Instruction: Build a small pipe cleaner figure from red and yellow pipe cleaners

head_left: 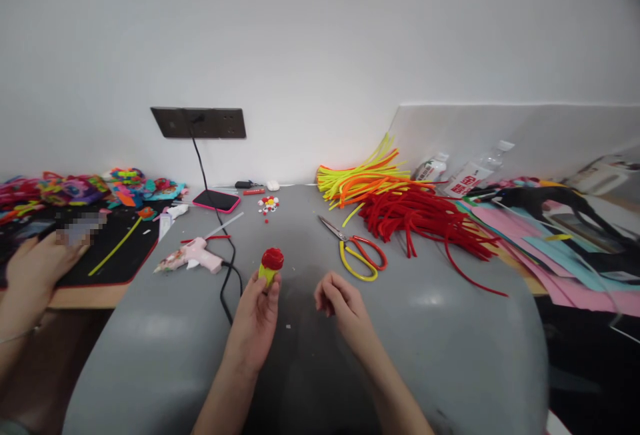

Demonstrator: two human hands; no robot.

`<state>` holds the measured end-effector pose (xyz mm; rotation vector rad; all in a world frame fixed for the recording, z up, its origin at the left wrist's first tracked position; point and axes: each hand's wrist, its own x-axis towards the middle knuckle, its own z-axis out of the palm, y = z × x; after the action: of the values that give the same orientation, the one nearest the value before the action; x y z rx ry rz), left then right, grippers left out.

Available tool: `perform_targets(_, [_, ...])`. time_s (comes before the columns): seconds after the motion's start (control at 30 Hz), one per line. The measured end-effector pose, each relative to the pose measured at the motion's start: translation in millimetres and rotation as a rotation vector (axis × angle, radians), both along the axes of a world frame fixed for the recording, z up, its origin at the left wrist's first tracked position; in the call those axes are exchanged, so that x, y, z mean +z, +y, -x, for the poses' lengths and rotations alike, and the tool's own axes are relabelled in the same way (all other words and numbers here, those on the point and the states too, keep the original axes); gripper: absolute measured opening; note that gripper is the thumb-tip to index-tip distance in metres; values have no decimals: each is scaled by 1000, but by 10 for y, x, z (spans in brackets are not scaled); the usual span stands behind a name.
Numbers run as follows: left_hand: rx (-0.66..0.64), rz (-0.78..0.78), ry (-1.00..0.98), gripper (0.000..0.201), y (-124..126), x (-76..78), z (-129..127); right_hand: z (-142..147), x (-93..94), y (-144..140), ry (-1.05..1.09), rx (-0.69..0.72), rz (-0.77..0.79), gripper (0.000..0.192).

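My left hand (257,318) holds up a small craft piece (271,266) with a red coiled top and a yellow-green base, pinched between thumb and fingers above the grey table (150,355). My right hand (340,302) hovers just to its right with the fingers curled in and nothing visible in them. Scissors (356,253) with red and yellow handles lie a little beyond my right hand. A pink glue gun (193,256) lies to the left of my left hand, its black cord running past my wrist.
Red pipe cleaners (425,218) and yellow-orange ones (360,178) pile at the back right, beside coloured felt sheets (550,248) and bottles (470,175). A pink-cased phone (217,200) and small beads (269,204) lie at the back. Another person's hand (37,265) rests at the left by a black mat (115,248).
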<state>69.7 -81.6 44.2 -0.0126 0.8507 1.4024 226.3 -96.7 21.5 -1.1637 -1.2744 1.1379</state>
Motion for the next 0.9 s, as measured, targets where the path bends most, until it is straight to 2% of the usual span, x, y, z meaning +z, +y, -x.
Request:
perform_targets(0.1, [-33,101,-113,20,4,50,-2,0,-45,8,-25,-23,-23,42])
perform_targets(0.23, [-65,136,-213,26,4,58,10,7,-75,9,-8,0,-24,45])
perform_targets(0.47, [-96,154,-225,27,3,-1,33,28,-88,8,72,44,-2,28])
perform_targets(0.53, [-115,139,-190,23,-6,-25,30,26,-87,6,43,33,-10,28])
perform_targets(0.73, [-174,-34,-57,3,-45,-98,-10,14,-51,-5,-83,-31,-26,30])
perform_targets(0.9, [-226,-63,-12,16,-88,-144,-49,64,4,-15,-173,-110,-41,25])
